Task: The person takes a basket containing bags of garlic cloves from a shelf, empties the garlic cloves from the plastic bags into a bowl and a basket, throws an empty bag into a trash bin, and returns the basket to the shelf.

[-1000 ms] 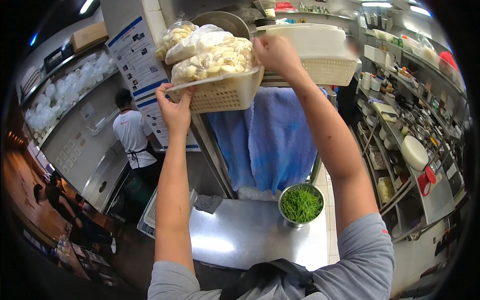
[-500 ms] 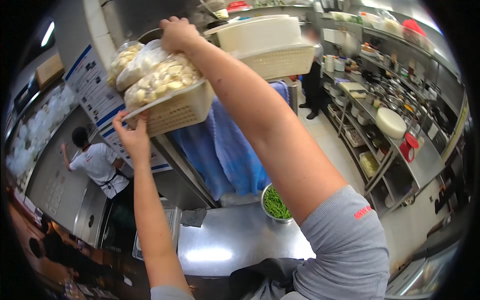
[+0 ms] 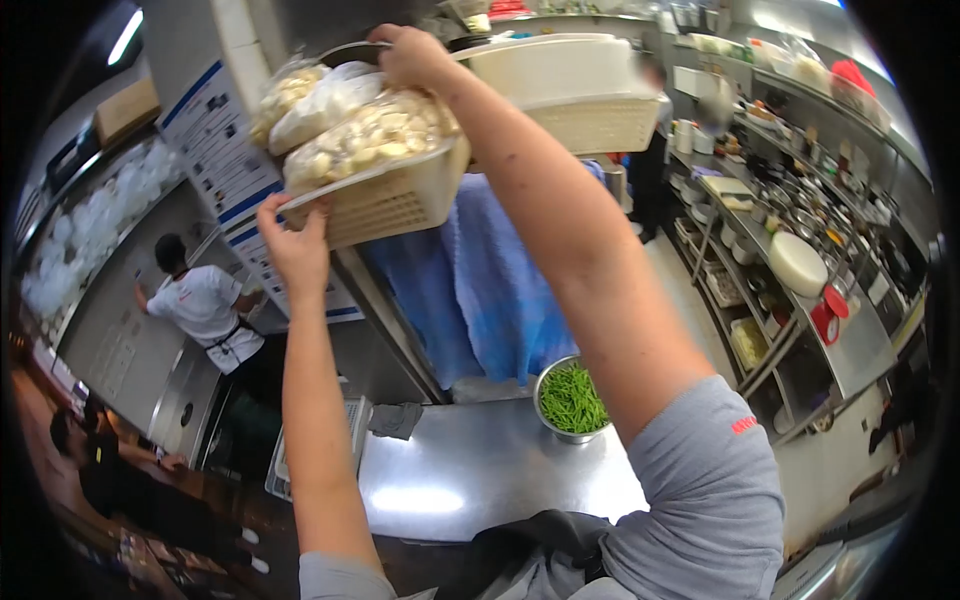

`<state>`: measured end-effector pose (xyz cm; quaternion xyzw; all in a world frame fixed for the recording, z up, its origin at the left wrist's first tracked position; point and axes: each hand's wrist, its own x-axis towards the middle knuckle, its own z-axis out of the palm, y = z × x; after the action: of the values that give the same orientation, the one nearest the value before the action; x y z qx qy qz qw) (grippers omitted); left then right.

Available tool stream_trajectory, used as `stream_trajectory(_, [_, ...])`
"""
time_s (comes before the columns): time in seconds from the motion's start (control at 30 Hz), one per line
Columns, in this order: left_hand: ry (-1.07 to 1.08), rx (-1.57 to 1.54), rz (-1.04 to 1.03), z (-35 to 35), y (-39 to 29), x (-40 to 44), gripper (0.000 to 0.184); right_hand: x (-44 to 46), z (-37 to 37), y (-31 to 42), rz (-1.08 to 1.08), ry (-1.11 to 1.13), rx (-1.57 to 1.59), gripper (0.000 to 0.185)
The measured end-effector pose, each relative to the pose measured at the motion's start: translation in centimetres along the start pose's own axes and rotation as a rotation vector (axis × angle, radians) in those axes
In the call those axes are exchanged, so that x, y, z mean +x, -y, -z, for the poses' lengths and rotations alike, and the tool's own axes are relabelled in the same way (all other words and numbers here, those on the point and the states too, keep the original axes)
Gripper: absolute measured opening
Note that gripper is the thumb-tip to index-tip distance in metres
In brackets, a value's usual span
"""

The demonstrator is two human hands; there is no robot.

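Observation:
High in front of me, a cream plastic basket (image 3: 385, 210) with slotted sides is tilted towards me. In it lie clear bags of peeled garlic cloves (image 3: 370, 140) and a whitish plastic bag (image 3: 325, 105). My left hand (image 3: 297, 245) is closed on the basket's near left corner, thumb at the front. Behind the bags, my right hand (image 3: 412, 58) has its fingers curled beside a round metal rim (image 3: 350, 50). What those fingers grip is partly hidden.
Right of the basket stand stacked white containers (image 3: 545, 75). Blue towels (image 3: 490, 280) hang below. A metal bowl of green beans (image 3: 572, 398) and a grey cloth (image 3: 396, 420) lie on the steel counter (image 3: 450, 470). Co-workers (image 3: 205, 305) stand left; loaded shelves (image 3: 760, 200) line the right.
My view has shifted, so the basket and both hands appear farther right. My right hand's fingers have drawn in at the metal rim. My left hand keeps its hold on the basket.

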<state>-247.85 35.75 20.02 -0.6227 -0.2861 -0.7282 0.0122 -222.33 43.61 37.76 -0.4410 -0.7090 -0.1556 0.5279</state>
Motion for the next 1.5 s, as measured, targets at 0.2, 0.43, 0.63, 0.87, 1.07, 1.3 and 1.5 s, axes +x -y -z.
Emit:
stream_trajectory(0.2, [0.025, 0.074, -0.085, 0.0, 1.5, 0.4, 0.057, -1.4, 0.4, -0.1, 0.048, -0.100, 0.082, 0.039])
stream_trajectory(0.43, [-0.004, 0.109, -0.027, 0.2, 0.0, 0.4, 0.067, -1.7, 1.0, -0.3, -0.049, -0.056, 0.270, 0.037])
stream_trajectory(0.63, [0.018, 0.132, 0.026, 0.6, -0.1, 0.7, 0.060, -15.8, 6.3, 3.5, -0.485, -0.382, 0.379, 0.046])
stream_trajectory(0.87, [0.140, -0.226, 0.222, 0.9, 1.3, 1.3, 0.072, -20.2, 5.2, 3.8, -0.948, 0.186, 1.137, 0.112])
stream_trajectory(1.07, [0.111, -0.953, 0.408, 0.6, 3.5, 1.8, 0.084, -18.5, 5.8, 6.5, -0.932, 0.319, 1.520, 0.097])
stream_trajectory(1.3, [0.458, -0.899, 1.070, 2.8, -0.3, 4.7, 0.102, -17.5, 4.2, 5.6, -1.041, 0.348, 1.662, 0.076])
stream_trajectory(1.5, [0.536, -0.999, 1.107, 2.3, -0.2, 4.7, 0.068, -17.0, 3.5, 7.2, -1.153, 0.174, 1.566, 0.071])
